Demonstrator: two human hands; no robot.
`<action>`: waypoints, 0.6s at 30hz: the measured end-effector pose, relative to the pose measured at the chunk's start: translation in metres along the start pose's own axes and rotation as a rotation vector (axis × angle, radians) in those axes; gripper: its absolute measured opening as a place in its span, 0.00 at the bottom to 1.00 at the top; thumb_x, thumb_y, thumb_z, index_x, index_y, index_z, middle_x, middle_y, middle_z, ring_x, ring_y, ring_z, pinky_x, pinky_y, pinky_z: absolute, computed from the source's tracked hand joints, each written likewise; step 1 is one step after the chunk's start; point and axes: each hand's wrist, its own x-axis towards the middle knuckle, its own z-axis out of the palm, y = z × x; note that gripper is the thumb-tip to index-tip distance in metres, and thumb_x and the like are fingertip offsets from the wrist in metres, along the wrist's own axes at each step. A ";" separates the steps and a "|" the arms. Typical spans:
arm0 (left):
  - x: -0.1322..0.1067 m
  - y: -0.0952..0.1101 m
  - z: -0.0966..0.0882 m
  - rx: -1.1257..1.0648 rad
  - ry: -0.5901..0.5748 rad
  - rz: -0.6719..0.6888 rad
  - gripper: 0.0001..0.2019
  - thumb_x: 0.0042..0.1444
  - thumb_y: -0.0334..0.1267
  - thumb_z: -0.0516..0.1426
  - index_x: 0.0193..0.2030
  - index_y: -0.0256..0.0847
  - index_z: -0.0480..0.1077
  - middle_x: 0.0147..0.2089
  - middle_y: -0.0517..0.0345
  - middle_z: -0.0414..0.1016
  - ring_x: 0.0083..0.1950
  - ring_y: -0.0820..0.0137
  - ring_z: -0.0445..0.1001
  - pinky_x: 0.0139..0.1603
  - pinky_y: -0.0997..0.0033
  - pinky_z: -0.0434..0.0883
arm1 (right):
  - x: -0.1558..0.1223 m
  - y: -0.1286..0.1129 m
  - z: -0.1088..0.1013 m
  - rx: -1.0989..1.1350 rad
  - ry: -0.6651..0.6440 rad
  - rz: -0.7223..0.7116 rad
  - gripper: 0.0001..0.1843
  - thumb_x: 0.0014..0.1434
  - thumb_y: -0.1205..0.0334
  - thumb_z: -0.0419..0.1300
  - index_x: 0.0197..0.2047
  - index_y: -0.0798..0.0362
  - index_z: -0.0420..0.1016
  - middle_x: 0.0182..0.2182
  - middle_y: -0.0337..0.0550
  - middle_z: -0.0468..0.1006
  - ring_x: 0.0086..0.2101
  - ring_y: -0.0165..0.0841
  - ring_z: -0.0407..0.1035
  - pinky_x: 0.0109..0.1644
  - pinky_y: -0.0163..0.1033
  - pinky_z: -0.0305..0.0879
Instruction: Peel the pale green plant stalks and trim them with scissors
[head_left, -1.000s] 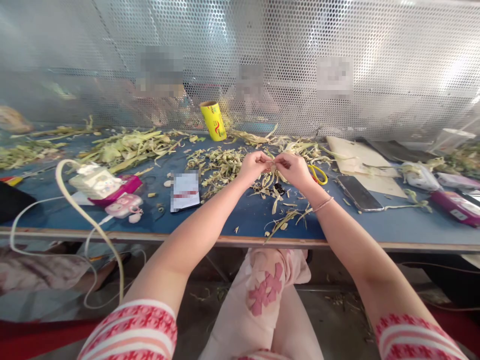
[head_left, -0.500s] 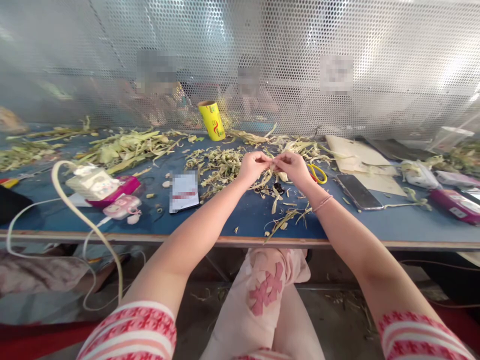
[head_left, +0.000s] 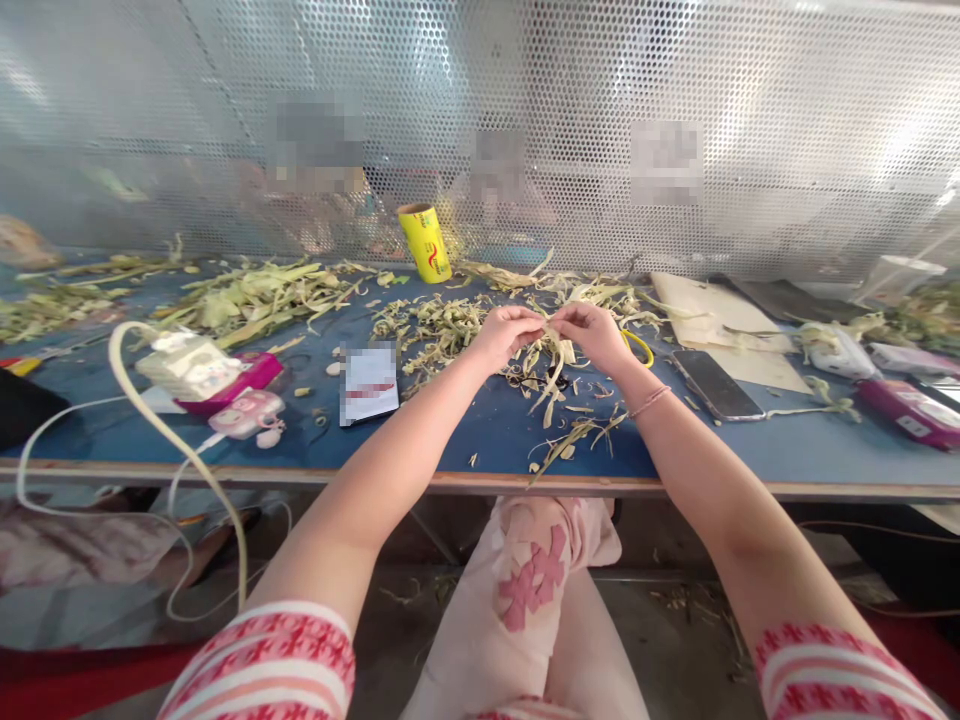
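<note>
My left hand (head_left: 508,335) and my right hand (head_left: 592,333) meet over the middle of the blue table (head_left: 487,435), both pinched on a bundle of pale leaf strips (head_left: 553,358) that hangs down between them. Fingers of both hands are curled closed around the strips. Under the hands lie cut strip scraps (head_left: 574,435) and a small dark object (head_left: 519,378). Yellow scissors (head_left: 639,345) lie just right of my right hand, partly hidden by it.
Heaps of leaf strips (head_left: 255,295) cover the far table. A yellow roll (head_left: 425,242) stands at the back by the perforated metal screen (head_left: 525,120). A phone (head_left: 709,383) and boards lie right; a charger, pink cases (head_left: 240,385), a card (head_left: 369,382) and a white cable lie left.
Both hands have stayed together and shifted slightly. More of the strip bundle now hangs below them, and the right hand hides more of the scissors.
</note>
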 end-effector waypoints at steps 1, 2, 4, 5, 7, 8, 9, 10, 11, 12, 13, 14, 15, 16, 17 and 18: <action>0.000 0.000 -0.001 0.024 -0.007 0.006 0.05 0.40 0.28 0.64 0.26 0.35 0.72 0.26 0.60 0.74 0.29 0.77 0.73 0.43 0.68 0.73 | 0.000 0.000 0.000 -0.002 0.004 -0.007 0.15 0.44 0.51 0.68 0.28 0.53 0.73 0.23 0.35 0.73 0.25 0.26 0.66 0.34 0.36 0.69; 0.001 0.000 -0.001 0.059 -0.013 0.020 0.05 0.40 0.28 0.63 0.26 0.35 0.72 0.26 0.60 0.74 0.29 0.77 0.73 0.43 0.68 0.73 | 0.000 -0.001 0.000 -0.004 0.007 -0.009 0.15 0.43 0.52 0.68 0.28 0.53 0.73 0.23 0.35 0.73 0.25 0.26 0.66 0.34 0.36 0.68; 0.000 0.000 -0.002 0.152 -0.016 0.075 0.04 0.41 0.29 0.62 0.28 0.35 0.73 0.26 0.59 0.74 0.28 0.77 0.73 0.42 0.68 0.73 | -0.001 -0.001 0.001 -0.006 0.011 -0.007 0.15 0.43 0.52 0.68 0.28 0.53 0.73 0.23 0.35 0.73 0.26 0.27 0.66 0.34 0.37 0.68; -0.001 0.000 -0.002 0.209 -0.012 0.112 0.04 0.42 0.29 0.62 0.28 0.35 0.73 0.26 0.59 0.74 0.28 0.77 0.72 0.41 0.68 0.73 | -0.001 -0.001 0.001 -0.006 0.013 -0.006 0.15 0.44 0.52 0.68 0.28 0.53 0.73 0.23 0.35 0.73 0.26 0.27 0.66 0.34 0.37 0.69; -0.003 0.003 -0.002 0.335 0.001 0.190 0.04 0.42 0.30 0.61 0.28 0.35 0.73 0.26 0.59 0.75 0.29 0.76 0.72 0.40 0.69 0.72 | -0.001 0.000 0.001 -0.005 0.022 -0.009 0.15 0.43 0.51 0.68 0.28 0.53 0.73 0.23 0.36 0.73 0.26 0.27 0.66 0.34 0.37 0.68; -0.004 0.004 -0.001 0.397 0.005 0.226 0.03 0.43 0.30 0.61 0.28 0.36 0.73 0.26 0.58 0.75 0.29 0.75 0.72 0.39 0.69 0.72 | 0.000 0.001 0.001 -0.007 0.027 -0.012 0.15 0.44 0.51 0.68 0.28 0.53 0.73 0.23 0.36 0.73 0.26 0.27 0.66 0.34 0.37 0.68; -0.006 0.006 -0.001 0.451 0.005 0.254 0.03 0.43 0.30 0.61 0.28 0.36 0.73 0.27 0.58 0.76 0.30 0.74 0.73 0.39 0.69 0.72 | 0.000 0.002 0.001 -0.013 0.030 -0.017 0.15 0.44 0.51 0.68 0.28 0.53 0.72 0.23 0.36 0.73 0.26 0.27 0.66 0.34 0.37 0.68; -0.007 0.007 0.000 0.497 0.003 0.275 0.03 0.43 0.30 0.61 0.28 0.36 0.73 0.28 0.57 0.76 0.30 0.74 0.73 0.39 0.69 0.72 | 0.000 0.003 0.001 -0.019 0.032 -0.022 0.15 0.45 0.51 0.67 0.28 0.53 0.72 0.23 0.36 0.73 0.26 0.27 0.66 0.34 0.37 0.68; -0.008 0.009 0.001 0.532 -0.001 0.291 0.03 0.44 0.30 0.60 0.28 0.36 0.73 0.28 0.57 0.76 0.31 0.73 0.73 0.38 0.69 0.71 | 0.000 0.003 0.000 -0.023 0.033 -0.026 0.14 0.45 0.51 0.67 0.29 0.53 0.72 0.24 0.36 0.73 0.26 0.27 0.66 0.34 0.37 0.68; -0.009 0.009 0.001 0.561 -0.005 0.305 0.03 0.44 0.30 0.60 0.28 0.36 0.73 0.29 0.57 0.77 0.31 0.73 0.73 0.38 0.70 0.71 | 0.001 0.004 0.000 -0.023 0.033 -0.029 0.14 0.45 0.51 0.67 0.29 0.53 0.72 0.24 0.36 0.73 0.26 0.27 0.66 0.34 0.37 0.68; -0.009 0.009 0.001 0.589 -0.006 0.323 0.03 0.45 0.30 0.59 0.29 0.36 0.73 0.29 0.56 0.76 0.31 0.73 0.72 0.38 0.70 0.71 | 0.001 0.004 0.000 -0.016 0.031 -0.030 0.14 0.46 0.51 0.67 0.29 0.53 0.72 0.23 0.36 0.73 0.26 0.27 0.66 0.34 0.37 0.68; -0.009 0.009 0.001 0.617 0.000 0.351 0.03 0.45 0.29 0.59 0.29 0.37 0.73 0.29 0.57 0.76 0.31 0.73 0.72 0.38 0.70 0.70 | 0.001 0.004 0.000 -0.006 0.027 -0.028 0.14 0.46 0.51 0.67 0.28 0.53 0.72 0.23 0.36 0.73 0.26 0.27 0.67 0.34 0.37 0.68; -0.009 0.008 0.001 0.648 0.011 0.389 0.03 0.45 0.29 0.58 0.29 0.37 0.73 0.29 0.57 0.76 0.31 0.73 0.72 0.38 0.70 0.70 | 0.001 0.004 0.000 0.006 0.023 -0.025 0.14 0.45 0.51 0.67 0.28 0.53 0.72 0.23 0.36 0.73 0.26 0.27 0.67 0.35 0.37 0.69; -0.008 0.007 0.001 0.683 0.025 0.435 0.04 0.46 0.28 0.58 0.29 0.37 0.73 0.30 0.56 0.76 0.32 0.73 0.72 0.38 0.71 0.70 | 0.001 0.004 0.000 0.018 0.019 -0.021 0.15 0.45 0.51 0.67 0.28 0.53 0.71 0.23 0.36 0.73 0.26 0.27 0.67 0.35 0.37 0.69; -0.008 0.006 0.000 0.720 0.036 0.484 0.04 0.46 0.28 0.58 0.30 0.38 0.73 0.31 0.56 0.76 0.32 0.73 0.72 0.38 0.71 0.70 | 0.001 0.003 0.001 0.026 0.016 -0.016 0.15 0.45 0.51 0.67 0.28 0.53 0.71 0.23 0.36 0.73 0.26 0.27 0.67 0.36 0.38 0.70; -0.007 0.005 -0.001 0.760 0.043 0.531 0.05 0.46 0.27 0.57 0.30 0.38 0.73 0.31 0.56 0.75 0.33 0.73 0.72 0.39 0.70 0.69 | 0.001 0.003 0.001 0.033 0.016 -0.012 0.16 0.45 0.50 0.67 0.29 0.53 0.71 0.23 0.36 0.73 0.26 0.27 0.67 0.36 0.38 0.70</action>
